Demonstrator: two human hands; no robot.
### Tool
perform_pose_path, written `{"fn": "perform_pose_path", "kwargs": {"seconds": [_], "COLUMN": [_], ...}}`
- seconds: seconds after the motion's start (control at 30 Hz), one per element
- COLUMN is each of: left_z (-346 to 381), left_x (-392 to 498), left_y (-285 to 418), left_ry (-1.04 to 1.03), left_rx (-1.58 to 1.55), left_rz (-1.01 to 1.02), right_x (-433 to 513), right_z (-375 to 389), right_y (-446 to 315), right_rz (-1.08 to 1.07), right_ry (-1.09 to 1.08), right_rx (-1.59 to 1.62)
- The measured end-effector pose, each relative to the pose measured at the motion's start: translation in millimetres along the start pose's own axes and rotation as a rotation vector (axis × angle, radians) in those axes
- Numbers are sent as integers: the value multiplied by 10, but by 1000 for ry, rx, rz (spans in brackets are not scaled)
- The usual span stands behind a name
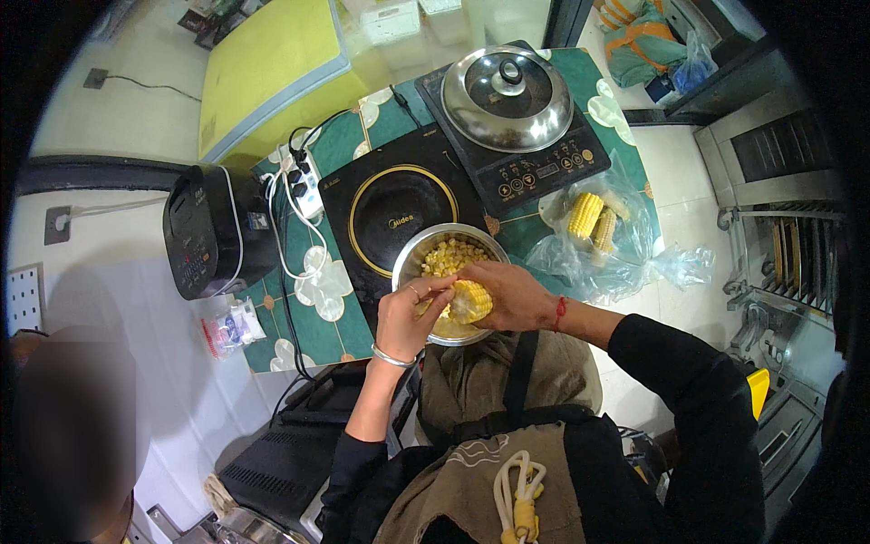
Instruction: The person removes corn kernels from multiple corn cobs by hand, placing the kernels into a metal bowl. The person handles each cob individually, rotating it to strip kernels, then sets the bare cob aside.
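A piece of corn cob (472, 303) with yellow kernels is in my right hand (513, 296), its cut end facing me. My left hand (408, 319) touches the cob's left side with thumb and fingertips; whether it pinches a kernel I cannot tell. Both hands are above a stainless steel bowl (402, 262), which holds many loose corn kernels (454, 257). To the right lies a clear plastic bag (629, 248). On it are a yellow corn piece (585, 215) and stripped cobs (604, 230).
A Midea induction cooker (401, 211) lies behind the bowl. Beyond it, a lidded pan (506, 102) stands on a second induction cooker (544, 170). A power strip (307, 183) with cables and a black rice cooker (211, 231) are at left. Another person (75, 435) is at lower left.
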State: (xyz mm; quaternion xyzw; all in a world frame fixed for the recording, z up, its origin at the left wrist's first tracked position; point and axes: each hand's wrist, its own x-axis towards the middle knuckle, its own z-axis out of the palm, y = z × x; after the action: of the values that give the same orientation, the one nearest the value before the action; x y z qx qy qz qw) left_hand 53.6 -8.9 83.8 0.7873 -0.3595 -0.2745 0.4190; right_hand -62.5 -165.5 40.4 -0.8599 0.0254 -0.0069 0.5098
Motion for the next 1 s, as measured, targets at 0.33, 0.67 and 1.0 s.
{"fn": "perform_pose_path", "kwargs": {"seconds": [0.33, 0.67, 1.0], "left_z": [6, -104, -185], "left_x": [32, -57, -45], "left_y": [-269, -124, -30], "left_ry": [119, -165, -253], "left_rx": [65, 16, -235], "left_rz": [-143, 100, -104], "right_x": [-19, -26, -5], "right_z": [49, 51, -56], "right_y": [-49, 9, -129], "right_rz": [-16, 184, 142], "right_ry": [-11, 34, -17], "right_rx": [-55, 415, 516]}}
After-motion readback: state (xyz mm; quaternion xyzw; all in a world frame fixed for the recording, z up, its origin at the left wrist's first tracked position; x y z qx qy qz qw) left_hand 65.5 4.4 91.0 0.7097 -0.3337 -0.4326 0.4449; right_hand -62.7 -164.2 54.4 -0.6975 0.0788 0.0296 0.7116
